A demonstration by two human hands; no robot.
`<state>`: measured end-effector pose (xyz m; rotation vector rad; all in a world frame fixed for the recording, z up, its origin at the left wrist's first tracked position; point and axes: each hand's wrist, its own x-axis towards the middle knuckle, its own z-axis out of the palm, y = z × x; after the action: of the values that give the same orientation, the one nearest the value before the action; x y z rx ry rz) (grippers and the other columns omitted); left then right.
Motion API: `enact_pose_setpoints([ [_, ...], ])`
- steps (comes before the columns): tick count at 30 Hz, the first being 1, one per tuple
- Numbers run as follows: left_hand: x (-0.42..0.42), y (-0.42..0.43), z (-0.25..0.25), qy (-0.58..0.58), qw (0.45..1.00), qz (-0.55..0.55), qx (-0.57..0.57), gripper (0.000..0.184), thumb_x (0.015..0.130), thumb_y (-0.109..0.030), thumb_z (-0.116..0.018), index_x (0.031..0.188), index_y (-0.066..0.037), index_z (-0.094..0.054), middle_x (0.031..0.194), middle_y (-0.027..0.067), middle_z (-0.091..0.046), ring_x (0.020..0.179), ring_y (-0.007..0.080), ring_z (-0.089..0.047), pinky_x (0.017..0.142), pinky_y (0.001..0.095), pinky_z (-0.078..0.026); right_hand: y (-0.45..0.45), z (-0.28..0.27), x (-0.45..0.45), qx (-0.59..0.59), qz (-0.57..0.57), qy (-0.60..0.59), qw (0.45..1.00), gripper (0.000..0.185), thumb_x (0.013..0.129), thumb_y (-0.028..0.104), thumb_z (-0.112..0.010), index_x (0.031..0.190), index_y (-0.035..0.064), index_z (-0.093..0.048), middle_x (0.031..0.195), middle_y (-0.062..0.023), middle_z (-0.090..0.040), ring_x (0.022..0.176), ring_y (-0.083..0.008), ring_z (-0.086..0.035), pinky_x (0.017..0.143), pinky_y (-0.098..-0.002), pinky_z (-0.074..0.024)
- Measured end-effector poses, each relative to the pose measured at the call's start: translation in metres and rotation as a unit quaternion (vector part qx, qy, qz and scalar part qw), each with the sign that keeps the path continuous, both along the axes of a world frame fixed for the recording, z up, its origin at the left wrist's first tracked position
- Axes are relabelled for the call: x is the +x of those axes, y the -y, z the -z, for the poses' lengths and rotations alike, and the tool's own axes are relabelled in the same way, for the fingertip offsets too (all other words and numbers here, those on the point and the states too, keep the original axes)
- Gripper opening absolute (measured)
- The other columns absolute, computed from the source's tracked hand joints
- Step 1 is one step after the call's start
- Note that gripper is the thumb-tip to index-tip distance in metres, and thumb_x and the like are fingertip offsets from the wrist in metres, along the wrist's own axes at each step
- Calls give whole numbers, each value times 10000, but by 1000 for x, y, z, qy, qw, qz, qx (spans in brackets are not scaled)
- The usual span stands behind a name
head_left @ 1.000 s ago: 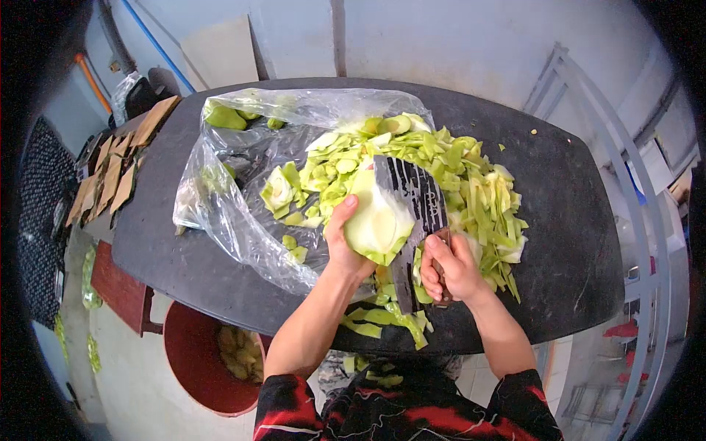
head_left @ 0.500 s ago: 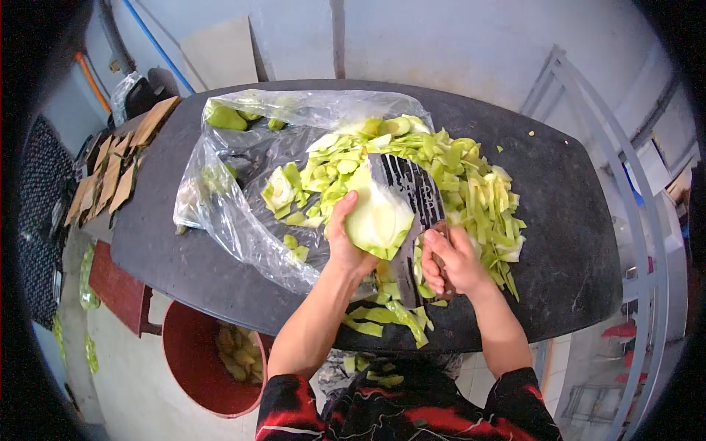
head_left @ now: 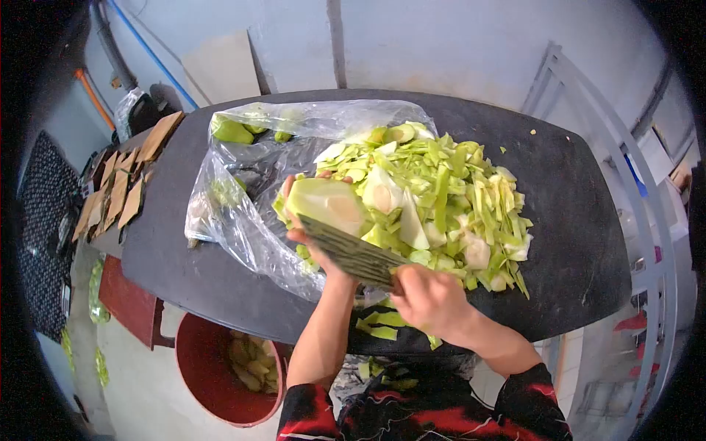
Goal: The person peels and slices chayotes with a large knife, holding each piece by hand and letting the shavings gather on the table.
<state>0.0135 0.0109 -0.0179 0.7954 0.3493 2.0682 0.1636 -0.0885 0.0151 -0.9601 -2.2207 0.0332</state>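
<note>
My left hand (head_left: pixel 318 253) is closed around a large peeled green fruit (head_left: pixel 327 203) with a pale cut face, perhaps a green mango. In my right hand (head_left: pixel 434 298) is the handle of a broad kitchen knife (head_left: pixel 349 253). Its dark, streaked blade points up and left, across the near side of the fruit; whether the edge touches it I cannot tell. Beyond both hands lies a heap of green peels and slices (head_left: pixel 441 184). A cut piece with a pale centre (head_left: pixel 382 192) rests on the heap's near left.
A clear plastic bag (head_left: pixel 235 242) spreads over the dark table (head_left: pixel 573 220), with whole green fruits (head_left: pixel 232 131) at its far left. Below the table's left edge stands a red bucket (head_left: pixel 202 367) holding yellowish pieces. A grey metal rail (head_left: pixel 647 220) rises at right.
The knife has swung from upright right of the fruit to slanting left across its near side. Both hands and the fruit have shifted left. A cut piece now shows on the heap.
</note>
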Motion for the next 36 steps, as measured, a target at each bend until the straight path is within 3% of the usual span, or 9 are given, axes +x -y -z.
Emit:
enact_pose_setpoints([
  [4,-8,-5,7,13,1000,-12,11,959,785,-778,-506,1454,-137,-256,1235,167,-533,1055,341,-596,957,471,-484,5,-1,-5,-20,-12,-1,1000,335,661,58,-733,909,8,-514,755,-98,-541,585,-283,-607,475,-359,-506],
  [13,-9,-3,6,47,998,-22,32,875,834,-712,-546,1441,-132,-295,1291,166,-502,1116,349,-565,1003,478,-453,8,8,-7,-32,-27,-10,999,313,657,47,-729,876,4,-509,720,-98,-543,545,-279,-589,458,-363,-497],
  [22,-11,1,17,86,993,65,39,748,915,-618,-507,1444,-128,-311,1325,144,-488,1177,350,-533,1047,468,-416,-2,20,-14,14,11,-6,1000,295,675,40,-718,873,21,-500,699,-88,-527,559,-270,-594,459,-351,-490],
  [24,1,10,11,64,996,66,1,705,959,-605,-407,1467,-130,-289,1332,140,-486,1183,345,-531,1057,466,-402,-8,16,-14,4,13,-7,1000,293,681,43,-719,876,22,-500,696,-88,-524,562,-270,-597,463,-350,-491],
  [26,10,14,2,113,990,84,-4,655,1006,-574,-290,1490,-133,-267,1336,134,-488,1180,336,-534,1047,454,-406,-12,15,-13,-2,15,-5,1000,292,687,47,-720,878,24,-501,694,-88,-521,566,-269,-599,466,-348,-493],
  [29,9,16,6,32,998,45,-39,644,1013,-562,-284,1493,-134,-264,1338,130,-489,1176,332,-537,1046,444,-408,-10,15,-14,-6,17,-4,1000,276,706,56,-715,875,25,-500,695,-90,-524,579,-269,-608,471,-349,-496],
  [34,5,16,13,47,996,76,2,573,1015,-417,-364,1494,-115,-275,1341,119,-496,1177,327,-546,1041,428,-420,-5,16,-23,-30,54,20,998,277,726,83,-715,880,27,-492,718,-100,-541,599,-277,-621,490,-356,-512],
  [36,5,10,19,33,999,35,-6,541,1000,-330,-399,1482,-103,-308,1321,123,-516,1152,332,-564,1017,433,-443,-6,16,-25,-30,54,12,998,284,729,87,-717,887,27,-490,722,-103,-544,602,-278,-624,490,-357,-513],
])
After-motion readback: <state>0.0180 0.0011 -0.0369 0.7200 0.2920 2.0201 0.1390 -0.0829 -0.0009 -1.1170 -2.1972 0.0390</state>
